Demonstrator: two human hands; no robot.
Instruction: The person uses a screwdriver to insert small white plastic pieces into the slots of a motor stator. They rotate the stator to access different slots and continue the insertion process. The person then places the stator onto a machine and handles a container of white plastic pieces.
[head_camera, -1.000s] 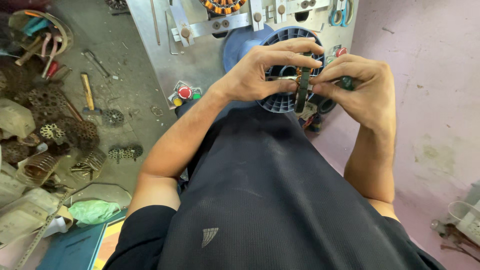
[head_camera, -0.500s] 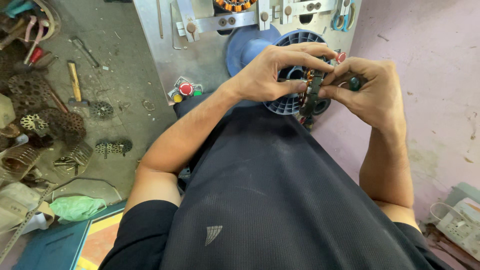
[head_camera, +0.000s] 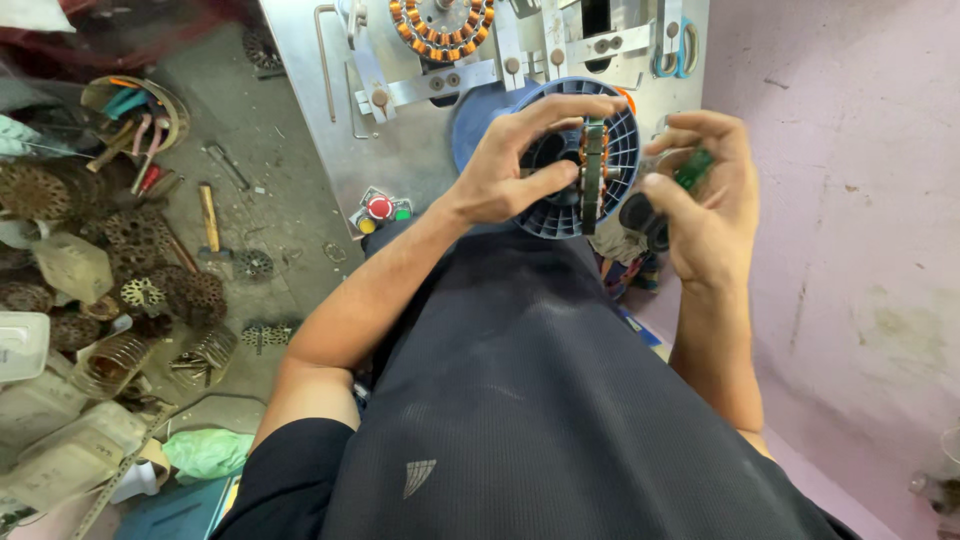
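My hands met over a wound stator ring above the blue spool.

My left hand (head_camera: 515, 170) pinched the stator ring (head_camera: 593, 175) edge-on between thumb and fingers, its copper windings showing, right in front of the blue ribbed spool (head_camera: 590, 215). My right hand (head_camera: 705, 205) was curled shut around a small green-handled tool (head_camera: 693, 168) just beside the ring. Beyond stood the grey winding machine (head_camera: 420, 130), with a red push button (head_camera: 379, 207) near my left wrist.
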